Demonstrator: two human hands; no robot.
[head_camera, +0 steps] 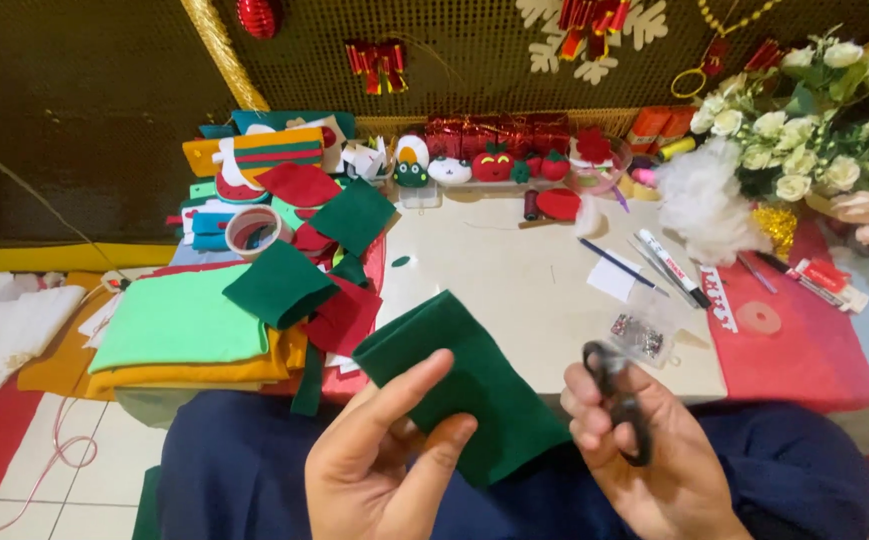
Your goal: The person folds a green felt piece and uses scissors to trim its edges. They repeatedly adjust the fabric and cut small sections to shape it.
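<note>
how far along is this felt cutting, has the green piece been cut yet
Done: several finished felt figures stand at the back of the table. In hand: the left hand pinches a dark green felt piece, and the right hand holds black scissors beside it, not on it. Left: the piece's visible edges look uncut, and the felt stack sits unused.

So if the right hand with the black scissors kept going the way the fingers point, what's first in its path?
Probably the dark green felt piece held by the left hand: the right hand points leftward toward its edge, though depth is unclear.
</note>
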